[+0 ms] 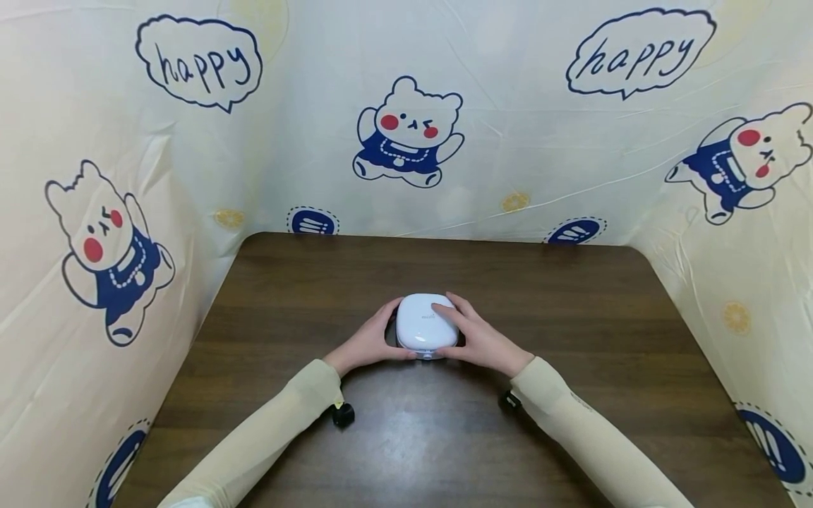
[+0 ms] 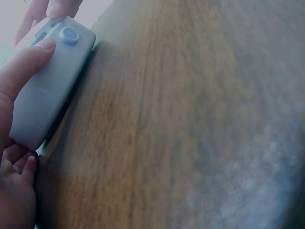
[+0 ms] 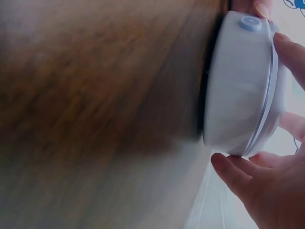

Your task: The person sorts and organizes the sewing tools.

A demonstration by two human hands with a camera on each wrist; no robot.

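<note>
A white rounded-square box (image 1: 420, 329) with a glossy lid stands on the brown table in the head view. Small faint lettering marks its top. On its front is a round pale-blue button (image 3: 250, 23), and a seam runs around the side below the lid. My left hand (image 1: 368, 340) holds the box's left side, thumb along the front beside the button. From the right, my right hand (image 1: 485, 341) grips it, with the thumb at the front edge and a finger lying on the lid. In the left wrist view the box (image 2: 50, 90) rests on or very near the table.
The dark wood-grain table (image 1: 406, 437) extends around the box on all sides. A pale curtain (image 1: 508, 155) printed with cartoon bears and "happy" bubbles encloses the back and both sides. Small black devices (image 1: 344, 415) sit at both wrists.
</note>
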